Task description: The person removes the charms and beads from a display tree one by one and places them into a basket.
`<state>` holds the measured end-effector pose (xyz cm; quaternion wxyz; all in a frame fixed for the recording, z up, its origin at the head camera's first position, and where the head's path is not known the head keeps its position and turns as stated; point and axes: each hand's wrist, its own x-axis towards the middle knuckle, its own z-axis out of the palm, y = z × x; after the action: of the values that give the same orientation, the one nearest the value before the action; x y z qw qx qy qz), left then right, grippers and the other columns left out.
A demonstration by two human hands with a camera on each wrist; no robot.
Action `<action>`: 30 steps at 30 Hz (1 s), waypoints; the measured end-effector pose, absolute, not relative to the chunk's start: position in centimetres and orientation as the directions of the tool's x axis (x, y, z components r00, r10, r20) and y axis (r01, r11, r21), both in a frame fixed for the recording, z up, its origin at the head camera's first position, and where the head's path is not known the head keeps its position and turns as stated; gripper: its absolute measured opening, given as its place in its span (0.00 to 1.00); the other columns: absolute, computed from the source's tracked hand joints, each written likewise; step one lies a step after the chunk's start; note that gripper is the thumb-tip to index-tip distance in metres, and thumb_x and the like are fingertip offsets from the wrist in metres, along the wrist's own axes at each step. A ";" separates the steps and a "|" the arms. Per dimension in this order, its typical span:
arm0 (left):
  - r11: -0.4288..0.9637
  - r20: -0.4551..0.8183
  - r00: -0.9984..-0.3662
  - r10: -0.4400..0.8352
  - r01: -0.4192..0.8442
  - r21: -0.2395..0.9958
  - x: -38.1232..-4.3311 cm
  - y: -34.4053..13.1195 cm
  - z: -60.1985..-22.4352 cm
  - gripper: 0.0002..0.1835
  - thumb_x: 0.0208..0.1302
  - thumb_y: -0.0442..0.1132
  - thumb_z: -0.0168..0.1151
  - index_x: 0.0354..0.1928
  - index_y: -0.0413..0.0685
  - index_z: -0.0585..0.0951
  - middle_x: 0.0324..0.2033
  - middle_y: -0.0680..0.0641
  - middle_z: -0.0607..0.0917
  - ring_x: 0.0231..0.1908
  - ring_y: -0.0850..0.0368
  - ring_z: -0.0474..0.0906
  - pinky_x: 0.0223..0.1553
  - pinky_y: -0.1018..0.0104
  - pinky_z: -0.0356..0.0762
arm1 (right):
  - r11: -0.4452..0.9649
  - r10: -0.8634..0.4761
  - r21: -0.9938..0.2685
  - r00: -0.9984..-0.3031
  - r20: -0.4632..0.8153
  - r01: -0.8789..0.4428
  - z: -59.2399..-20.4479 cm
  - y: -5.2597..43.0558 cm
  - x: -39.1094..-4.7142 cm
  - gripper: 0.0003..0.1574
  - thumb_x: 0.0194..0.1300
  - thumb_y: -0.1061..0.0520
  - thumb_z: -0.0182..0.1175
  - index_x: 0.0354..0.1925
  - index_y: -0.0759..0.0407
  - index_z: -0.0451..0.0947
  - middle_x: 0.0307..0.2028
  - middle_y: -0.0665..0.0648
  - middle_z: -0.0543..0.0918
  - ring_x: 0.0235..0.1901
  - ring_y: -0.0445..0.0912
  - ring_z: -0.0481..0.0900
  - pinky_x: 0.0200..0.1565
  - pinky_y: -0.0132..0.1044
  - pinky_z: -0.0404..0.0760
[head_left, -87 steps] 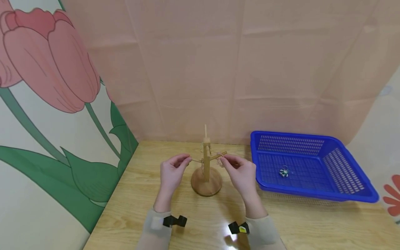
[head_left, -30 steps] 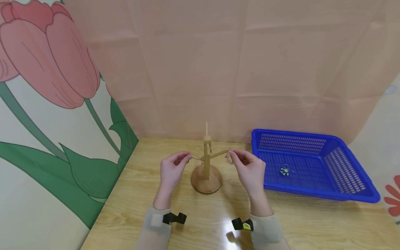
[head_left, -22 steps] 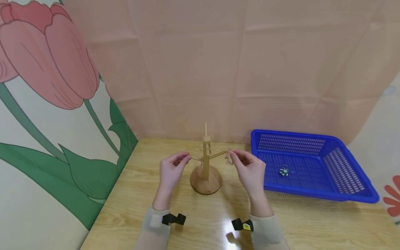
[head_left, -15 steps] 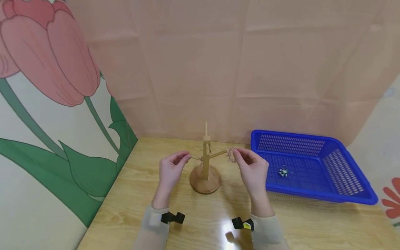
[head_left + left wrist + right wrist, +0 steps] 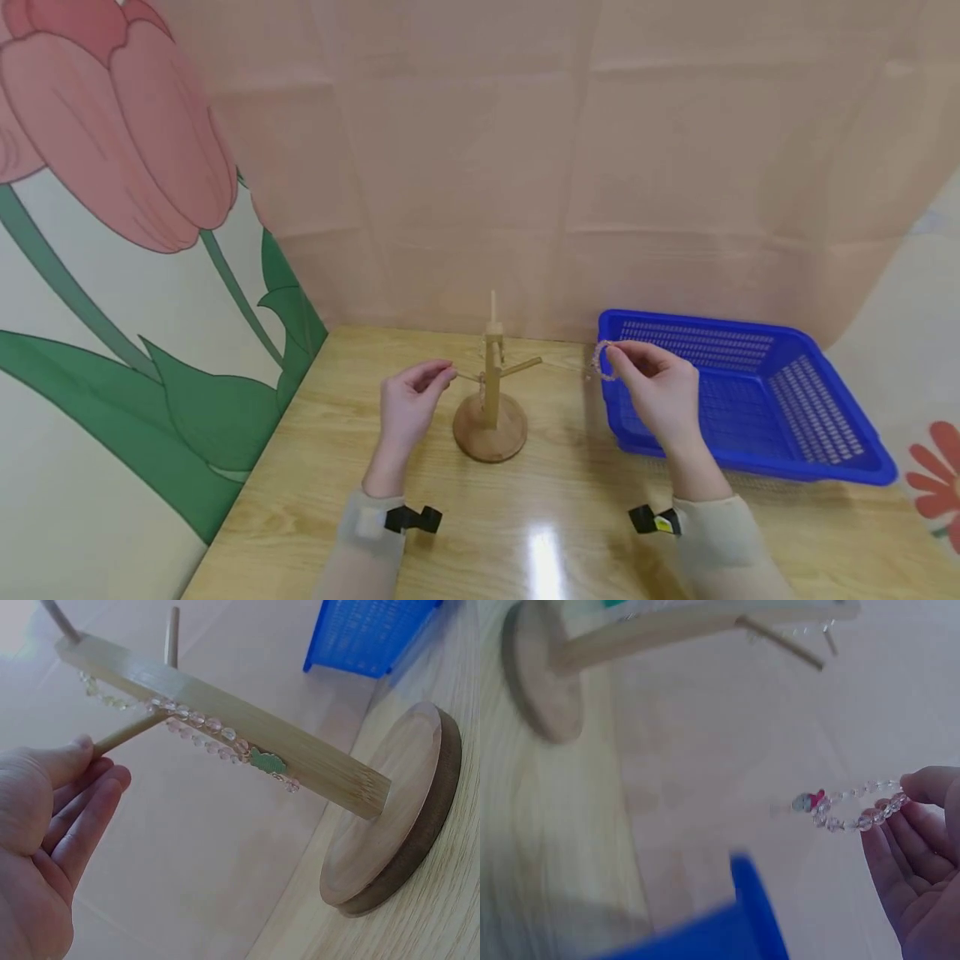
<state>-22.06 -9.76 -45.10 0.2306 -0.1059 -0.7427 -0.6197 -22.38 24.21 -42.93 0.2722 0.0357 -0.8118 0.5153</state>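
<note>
A wooden peg stand (image 5: 491, 392) with a round base stands on the table. My left hand (image 5: 408, 404) pinches the tip of its left peg (image 5: 127, 736) between thumb and finger. From that peg hangs a pink-and-clear beaded bracelet (image 5: 196, 718) with a green charm (image 5: 267, 760). My right hand (image 5: 660, 392) pinches another beaded bracelet (image 5: 862, 819), held up near the left rim of the blue basket (image 5: 832, 454). A small charm with red and pale parts (image 5: 808, 800) dangles from it. The stand's right peg (image 5: 521, 367) carries nothing.
Further beads (image 5: 112, 701) hang near the top of the stand. The blue basket stands right of it, and my right hand hides part of its inside. A pink cloth (image 5: 465, 167) hangs behind the table, with a tulip-printed panel (image 5: 127, 150) at left.
My right hand has drawn the bracelet off the end of the right peg and carried it rightward to the basket's edge. My left hand has kept its pinch on the left peg.
</note>
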 end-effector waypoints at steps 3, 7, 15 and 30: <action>0.215 0.471 -0.872 -0.131 0.439 0.872 -22.0 -9.8 -45.1 0.05 0.67 0.24 0.73 0.43 0.33 0.91 0.35 0.39 0.93 0.35 0.44 0.91 0.38 0.73 0.87 | 0.494 0.207 -0.825 -0.884 0.419 -0.275 -43.3 26.0 -22.1 0.17 0.73 0.47 0.72 0.50 0.58 0.92 0.37 0.49 0.92 0.34 0.37 0.87 0.33 0.24 0.80; 0.212 0.465 -0.876 -0.131 0.434 0.876 -21.9 -9.8 -45.1 0.05 0.67 0.24 0.72 0.43 0.32 0.91 0.35 0.38 0.93 0.36 0.41 0.91 0.38 0.74 0.87 | 0.560 0.195 -0.804 -0.912 0.361 -0.198 -43.9 28.3 -21.6 0.22 0.74 0.41 0.70 0.52 0.57 0.91 0.36 0.50 0.92 0.34 0.40 0.87 0.32 0.26 0.80; 0.193 0.459 -0.879 -0.133 0.431 0.882 -21.8 -9.7 -44.9 0.05 0.67 0.24 0.72 0.43 0.31 0.91 0.35 0.38 0.92 0.35 0.41 0.91 0.38 0.76 0.86 | 0.681 0.119 -0.718 -0.947 0.299 -0.141 -44.1 31.5 -20.9 0.27 0.77 0.37 0.65 0.56 0.56 0.89 0.44 0.58 0.92 0.36 0.28 0.82 0.35 0.22 0.80; 0.182 0.448 -0.884 -0.133 0.423 0.888 -22.0 -9.8 -45.1 0.05 0.67 0.24 0.72 0.43 0.32 0.91 0.36 0.38 0.93 0.35 0.53 0.91 0.39 0.74 0.87 | 0.815 -0.081 -0.547 -0.973 0.218 -0.191 -43.5 34.6 -22.3 0.23 0.82 0.43 0.61 0.57 0.58 0.88 0.46 0.62 0.91 0.41 0.55 0.89 0.33 0.40 0.83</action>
<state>-22.01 -9.76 -45.12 0.2199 -0.0984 -0.7367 -0.6319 -22.30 34.62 -43.51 0.0924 0.0717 -0.9481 0.2957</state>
